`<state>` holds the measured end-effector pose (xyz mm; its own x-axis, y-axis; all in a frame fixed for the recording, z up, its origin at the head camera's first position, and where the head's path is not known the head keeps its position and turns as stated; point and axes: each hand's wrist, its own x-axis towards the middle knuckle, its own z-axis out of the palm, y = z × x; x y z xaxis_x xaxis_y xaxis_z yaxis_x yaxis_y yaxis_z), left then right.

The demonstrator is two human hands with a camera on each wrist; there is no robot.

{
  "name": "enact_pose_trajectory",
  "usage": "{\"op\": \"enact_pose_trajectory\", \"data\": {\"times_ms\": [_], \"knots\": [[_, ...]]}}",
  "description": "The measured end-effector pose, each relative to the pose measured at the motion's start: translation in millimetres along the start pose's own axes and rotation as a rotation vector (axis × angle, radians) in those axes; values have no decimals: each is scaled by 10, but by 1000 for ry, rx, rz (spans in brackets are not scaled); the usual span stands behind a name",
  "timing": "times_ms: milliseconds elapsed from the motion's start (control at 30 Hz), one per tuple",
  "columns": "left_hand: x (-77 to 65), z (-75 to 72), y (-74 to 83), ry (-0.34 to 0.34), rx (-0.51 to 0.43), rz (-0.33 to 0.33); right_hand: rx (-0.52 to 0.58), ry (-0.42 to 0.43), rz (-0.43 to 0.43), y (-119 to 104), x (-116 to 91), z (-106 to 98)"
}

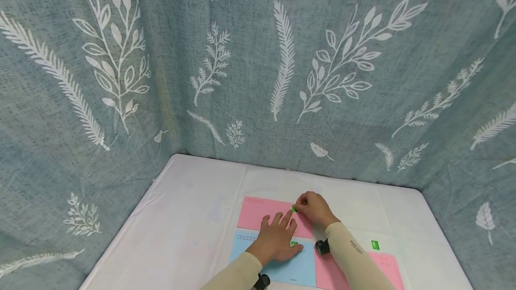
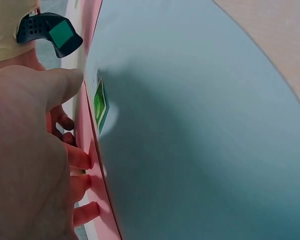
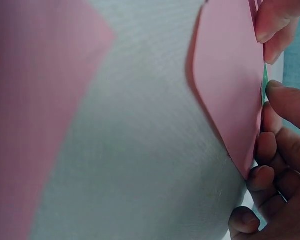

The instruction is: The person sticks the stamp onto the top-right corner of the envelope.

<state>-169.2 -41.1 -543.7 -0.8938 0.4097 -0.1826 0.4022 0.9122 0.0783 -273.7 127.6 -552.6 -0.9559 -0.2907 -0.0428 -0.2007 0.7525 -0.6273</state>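
A pink envelope lies flat on the table, with a small green stamp at its upper right corner. My right hand pinches that stamp between thumb and forefinger; the right wrist view shows the thumb against its green edge. With fingers spread, my left hand rests across the pink envelope's lower part, its fingertips just below the stamp. Under the left palm and thumb is a blue envelope, bearing another green stamp near its upper right corner, partly covered in the head view.
Beneath my right forearm lies a second pink envelope. A loose-looking green stamp sits just beyond its upper edge. White cloth covers the table, and a leaf-patterned curtain hangs behind and at both sides.
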Motion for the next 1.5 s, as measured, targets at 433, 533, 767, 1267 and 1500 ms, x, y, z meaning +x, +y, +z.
{"op": "enact_pose_trajectory", "data": {"times_ms": [433, 533, 767, 1267, 1500], "knots": [[16, -31, 12, -14, -4, -3, -11, 3, 7, -18, -9, -3], [19, -43, 18, -19, -7, -3, -16, 6, 6, -18, -16, -7], [16, -49, 18, -12, -7, 0, -22, 0, 7, -25, -24, -17], [-62, -155, 37, -6, -27, 9, -16, 7, 5, -20, -28, -14], [-80, -145, 35, -2, -49, 2, 0, 2, 8, -28, -14, -3]]}}
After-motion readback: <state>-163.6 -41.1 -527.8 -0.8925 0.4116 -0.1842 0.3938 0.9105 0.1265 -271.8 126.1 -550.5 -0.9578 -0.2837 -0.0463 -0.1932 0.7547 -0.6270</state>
